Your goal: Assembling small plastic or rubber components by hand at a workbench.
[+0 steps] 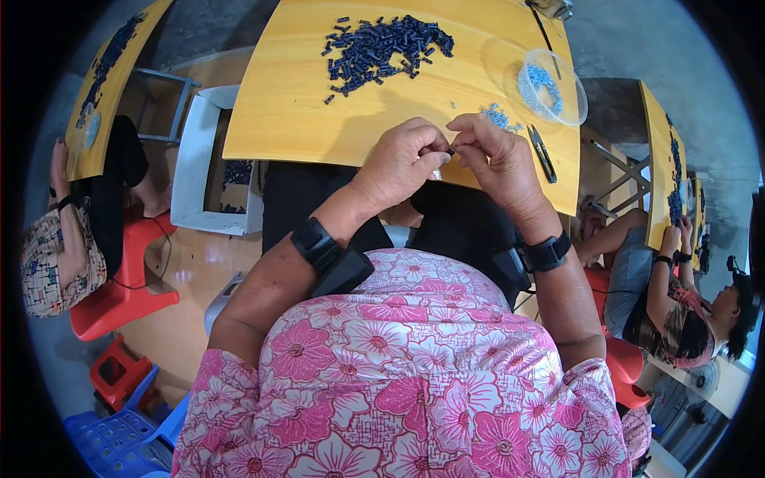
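Note:
My left hand (404, 158) and my right hand (500, 156) meet above the near edge of the yellow table. Both are closed in a pinch, fingertips almost touching. A small black piece (452, 150) shows between them; its exact shape is mostly hidden. Something small and whitish (435, 174) shows beneath my left thumb; I cannot make out what it is. Just beyond my right hand lie small light-blue pieces (496, 116) in a loose patch. Beside that hand rest black thread snips (543, 154). Farther off, a heap of short black cylindrical parts (382, 49) spreads over the table.
A clear round tub (575, 111) holding more light-blue pieces stands at the table's right. Left of the table is a white open box (185, 209) with dark parts inside. People sit at other tables on both sides, with a red stool (127, 275) at left.

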Motion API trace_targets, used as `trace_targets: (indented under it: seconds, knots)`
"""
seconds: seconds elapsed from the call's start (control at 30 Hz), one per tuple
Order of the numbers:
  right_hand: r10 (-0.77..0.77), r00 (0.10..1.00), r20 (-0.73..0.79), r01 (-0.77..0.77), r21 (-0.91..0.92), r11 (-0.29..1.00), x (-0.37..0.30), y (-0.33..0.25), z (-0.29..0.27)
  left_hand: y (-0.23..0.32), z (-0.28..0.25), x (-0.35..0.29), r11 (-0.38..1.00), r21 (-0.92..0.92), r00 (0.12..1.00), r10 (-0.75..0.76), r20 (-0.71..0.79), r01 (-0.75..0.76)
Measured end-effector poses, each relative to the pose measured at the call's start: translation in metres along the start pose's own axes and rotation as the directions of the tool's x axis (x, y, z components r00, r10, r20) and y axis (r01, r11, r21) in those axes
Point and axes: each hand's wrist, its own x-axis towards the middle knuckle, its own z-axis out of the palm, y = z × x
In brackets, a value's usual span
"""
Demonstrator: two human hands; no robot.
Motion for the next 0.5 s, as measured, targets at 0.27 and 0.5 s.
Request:
trace_targets:
  seconds: [0.27, 0.5]
  knots:
    - [-0.074, 0.995, 0.069, 0.085, -0.174, 0.981, 0.0, -0.009, -0.004, -0.001, 0.001, -0.001, 0.999, 0.042, 1.0, -0.01, -0.007, 0.01]
    - [-0.286, 0.947, 0.147, 0.321, -0.409, 0.854, -0.004, -0.019, -0.001, -0.005, 0.002, -0.001, 0.982, 0.171, 0.995, 0.087, -0.049, -0.077]
